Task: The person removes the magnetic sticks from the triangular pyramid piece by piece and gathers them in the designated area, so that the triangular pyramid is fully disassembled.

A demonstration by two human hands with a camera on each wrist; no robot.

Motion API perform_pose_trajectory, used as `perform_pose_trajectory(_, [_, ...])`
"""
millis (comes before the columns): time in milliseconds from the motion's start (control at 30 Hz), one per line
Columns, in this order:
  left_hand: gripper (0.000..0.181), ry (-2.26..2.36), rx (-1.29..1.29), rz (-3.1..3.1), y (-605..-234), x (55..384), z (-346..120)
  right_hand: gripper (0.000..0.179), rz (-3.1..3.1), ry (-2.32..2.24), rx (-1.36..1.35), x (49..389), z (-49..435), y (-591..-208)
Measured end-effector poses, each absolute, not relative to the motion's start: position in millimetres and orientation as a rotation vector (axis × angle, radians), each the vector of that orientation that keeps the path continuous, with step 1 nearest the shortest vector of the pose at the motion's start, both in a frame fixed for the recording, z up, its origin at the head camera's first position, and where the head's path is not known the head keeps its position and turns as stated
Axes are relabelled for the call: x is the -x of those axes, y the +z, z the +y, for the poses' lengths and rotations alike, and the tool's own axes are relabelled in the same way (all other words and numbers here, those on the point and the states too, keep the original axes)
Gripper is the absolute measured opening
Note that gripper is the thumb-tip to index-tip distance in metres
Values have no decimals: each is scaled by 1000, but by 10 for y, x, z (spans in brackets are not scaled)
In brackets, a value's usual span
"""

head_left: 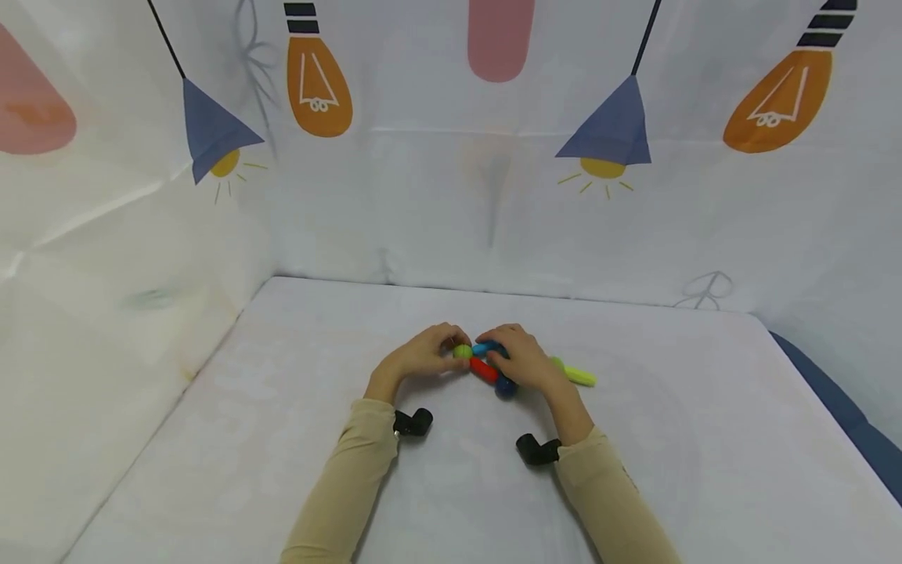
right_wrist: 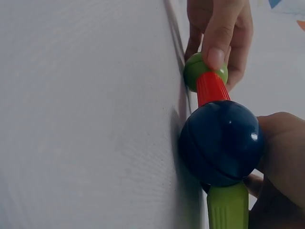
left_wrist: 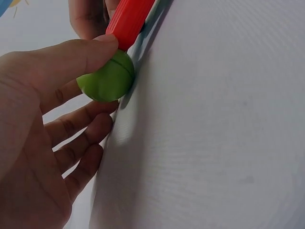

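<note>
My left hand (head_left: pixel 428 352) pinches a green ball (left_wrist: pixel 107 78) between thumb and fingers, its other fingers curled loosely below. From that ball a red ribbed stick (head_left: pixel 483 370) runs to a dark blue ball (right_wrist: pixel 222 143) close at the tabletop. A light blue stick (head_left: pixel 485 348) also meets the green ball. Over it bends my right hand (head_left: pixel 523 360), thumb and fingertips on either side of this stick, partly covering another dark blue ball. A lime stick (right_wrist: pixel 228 207) extends from the near dark blue ball, mostly hidden under the right hand in the head view.
Right of the right hand, a lime ball (head_left: pixel 557 363) and a lime stick (head_left: pixel 580 377) show on the white table (head_left: pixel 282 470). A white sheet printed with lamps and bulbs (head_left: pixel 423 204) hangs behind and at the left. Black wrist cameras (head_left: pixel 413 423) sit at both cuffs.
</note>
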State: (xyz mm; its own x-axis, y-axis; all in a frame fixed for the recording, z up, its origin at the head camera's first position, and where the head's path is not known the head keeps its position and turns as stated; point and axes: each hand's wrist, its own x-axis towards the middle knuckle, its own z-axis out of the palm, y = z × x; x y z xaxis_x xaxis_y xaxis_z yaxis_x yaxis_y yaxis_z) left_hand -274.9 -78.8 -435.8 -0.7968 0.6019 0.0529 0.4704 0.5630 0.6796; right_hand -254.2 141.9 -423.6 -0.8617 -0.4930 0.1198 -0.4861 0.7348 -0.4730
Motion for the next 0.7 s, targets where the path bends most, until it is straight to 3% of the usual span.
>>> perform_pose_trajectory(700, [28,1036,-831,2585,-4307,2711,-739,22,2940,-882,780,2539,1462,-4290])
